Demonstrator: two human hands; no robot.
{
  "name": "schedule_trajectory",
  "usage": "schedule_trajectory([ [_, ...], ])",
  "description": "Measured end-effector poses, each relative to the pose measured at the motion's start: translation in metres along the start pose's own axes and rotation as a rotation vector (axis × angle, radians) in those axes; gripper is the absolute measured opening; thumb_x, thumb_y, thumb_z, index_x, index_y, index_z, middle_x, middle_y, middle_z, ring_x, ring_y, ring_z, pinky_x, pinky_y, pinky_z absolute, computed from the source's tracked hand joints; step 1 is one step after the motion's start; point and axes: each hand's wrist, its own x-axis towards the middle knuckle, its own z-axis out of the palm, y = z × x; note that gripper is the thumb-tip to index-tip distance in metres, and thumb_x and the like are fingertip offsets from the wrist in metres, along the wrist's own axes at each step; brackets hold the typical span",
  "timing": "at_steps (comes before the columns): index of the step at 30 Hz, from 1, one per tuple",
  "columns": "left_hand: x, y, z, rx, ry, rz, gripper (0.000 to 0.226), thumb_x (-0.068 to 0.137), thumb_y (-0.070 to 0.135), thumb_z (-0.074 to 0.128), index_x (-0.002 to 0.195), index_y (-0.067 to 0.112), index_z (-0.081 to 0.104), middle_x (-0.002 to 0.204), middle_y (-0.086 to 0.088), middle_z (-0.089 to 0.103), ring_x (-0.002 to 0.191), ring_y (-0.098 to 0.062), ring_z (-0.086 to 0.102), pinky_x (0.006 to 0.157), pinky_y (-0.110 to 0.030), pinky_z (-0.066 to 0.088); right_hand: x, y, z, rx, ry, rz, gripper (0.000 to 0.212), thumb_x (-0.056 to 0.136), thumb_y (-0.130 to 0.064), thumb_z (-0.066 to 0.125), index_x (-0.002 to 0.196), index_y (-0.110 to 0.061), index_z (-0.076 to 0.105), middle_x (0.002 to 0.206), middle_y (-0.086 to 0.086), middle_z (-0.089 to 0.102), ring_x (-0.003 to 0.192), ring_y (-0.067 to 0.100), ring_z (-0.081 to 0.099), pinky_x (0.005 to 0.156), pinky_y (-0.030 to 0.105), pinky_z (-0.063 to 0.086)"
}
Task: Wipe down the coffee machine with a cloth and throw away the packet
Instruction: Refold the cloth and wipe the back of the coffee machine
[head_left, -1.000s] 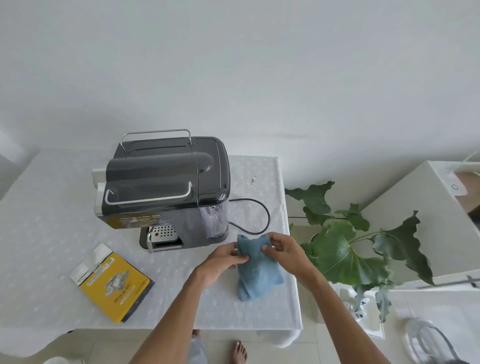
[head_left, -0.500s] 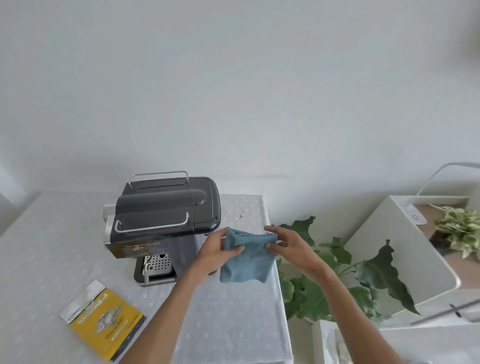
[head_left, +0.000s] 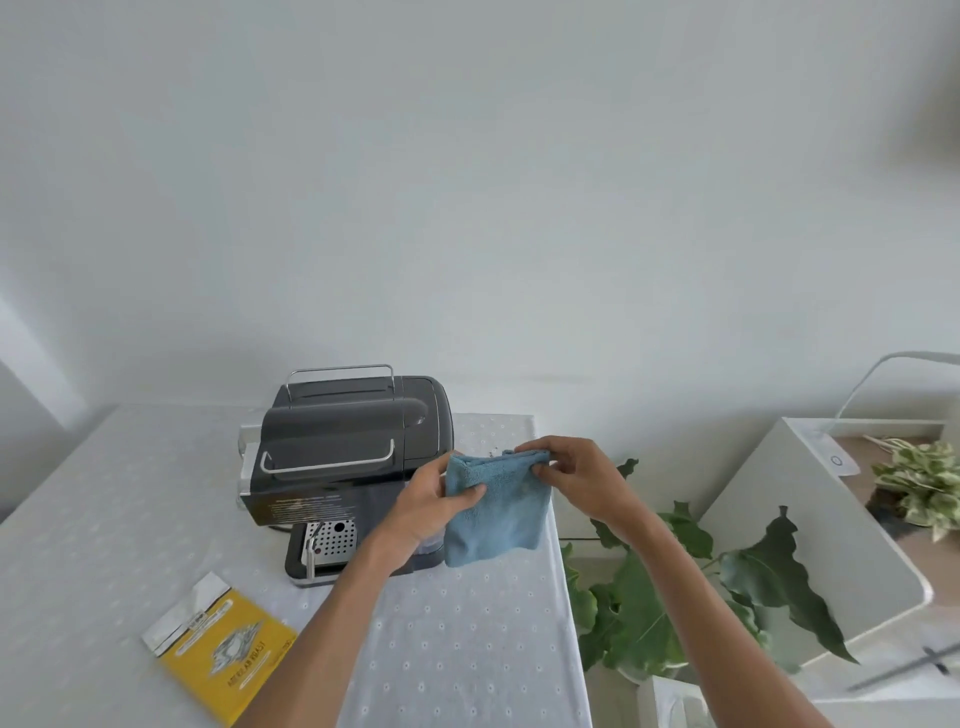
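Note:
A dark grey coffee machine (head_left: 348, 447) with chrome rails stands at the back of the white table (head_left: 104, 519). A folded blue cloth (head_left: 501, 514) hangs in the air just right of the machine. My left hand (head_left: 434, 506) pinches its upper left corner, and my right hand (head_left: 571, 480) pinches its upper right edge. The cloth's lower edge hangs just above the tabletop and covers the machine's right front corner. A yellow and silver packet (head_left: 221, 647) lies flat on the table, front left of the machine.
A leafy green plant (head_left: 670, 608) stands on the floor right of the table. Behind it is a white cabinet (head_left: 810, 530) with a small pale plant (head_left: 919, 480) and a lamp base on top. The wall is close behind the machine.
Both hands lifted the cloth off the table and now hold it up beside the machine. My view tilted upward, so the table sits lower in the frame.

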Motion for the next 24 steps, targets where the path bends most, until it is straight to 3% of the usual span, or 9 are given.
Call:
schedule_trajectory([
  [3,-0.002,0.009,-0.004,0.045,-0.001,0.033,0.022,0.085,0.013,0.076,0.105,0.015,0.065,0.106,-0.012,0.072,0.1,-0.02,0.067,0.097,-0.041,0.05,0.003,-0.005,0.002,-0.013,0.046,0.001,0.033,0.095,-0.005,0.06,0.107,-0.031,0.077,0.099,-0.011,0.075,0.063,0.006,0.058,0.063,0.017,0.048],
  [7,-0.002,0.02,-0.007,0.041,-0.031,0.07,0.022,0.087,0.014,0.073,0.108,0.014,0.064,0.108,-0.011,0.071,0.107,-0.025,0.066,0.101,-0.043,0.047,0.002,-0.011,-0.001,0.185,0.005,0.095,0.027,0.092,-0.02,0.072,0.116,-0.032,0.071,0.101,-0.001,0.07,0.069,-0.001,0.057,0.056,0.011,0.042],
  [10,-0.004,0.027,-0.008,0.056,-0.091,0.082,0.017,0.089,0.013,0.07,0.104,0.015,0.064,0.097,-0.004,0.067,0.098,-0.018,0.063,0.096,-0.037,0.044,0.002,-0.01,-0.006,0.212,-0.077,0.16,0.054,0.086,-0.026,0.08,0.133,-0.038,0.058,0.12,0.003,0.066,0.09,0.01,0.062,0.063,0.014,0.043],
  [12,-0.006,0.031,-0.007,0.069,-0.112,0.081,0.015,0.09,0.012,0.069,0.104,0.012,0.063,0.092,-0.002,0.064,0.093,-0.014,0.059,0.09,-0.032,0.042,0.0,-0.008,-0.007,0.225,-0.151,0.168,0.055,0.087,-0.023,0.08,0.135,-0.036,0.058,0.122,0.001,0.069,0.097,0.012,0.061,0.069,0.018,0.044],
  [14,-0.009,0.034,-0.007,0.056,-0.118,0.076,0.015,0.091,0.011,0.068,0.105,0.01,0.062,0.093,-0.003,0.064,0.093,-0.014,0.06,0.09,-0.03,0.042,-0.001,-0.005,-0.007,0.25,-0.198,0.157,0.047,0.088,-0.02,0.078,0.131,-0.033,0.063,0.115,-0.002,0.073,0.095,0.01,0.061,0.077,0.028,0.042],
  [18,-0.012,0.04,-0.007,0.018,-0.137,0.069,0.013,0.092,0.01,0.067,0.104,0.014,0.062,0.095,-0.003,0.065,0.094,-0.015,0.061,0.091,-0.03,0.044,-0.003,-0.005,-0.005,0.323,-0.205,0.161,0.044,0.085,-0.025,0.081,0.127,-0.029,0.068,0.112,0.011,0.073,0.093,0.018,0.055,0.08,0.037,0.036],
  [20,-0.014,0.043,-0.007,0.01,-0.138,0.078,0.014,0.092,0.009,0.066,0.105,0.012,0.062,0.096,-0.002,0.066,0.095,-0.014,0.062,0.09,-0.029,0.045,-0.003,-0.005,-0.005,0.29,-0.224,0.123,0.034,0.086,-0.029,0.079,0.119,-0.02,0.073,0.098,0.009,0.068,0.086,0.018,0.048,0.077,0.034,0.033],
  [24,-0.017,0.049,-0.005,0.033,-0.085,0.088,0.017,0.092,0.009,0.067,0.108,0.01,0.063,0.101,-0.002,0.072,0.098,-0.015,0.068,0.086,-0.024,0.05,-0.006,-0.009,-0.008,0.264,-0.221,0.092,0.022,0.094,-0.018,0.07,0.109,-0.002,0.073,0.067,-0.016,0.059,0.058,-0.002,0.044,0.058,0.012,0.034],
])
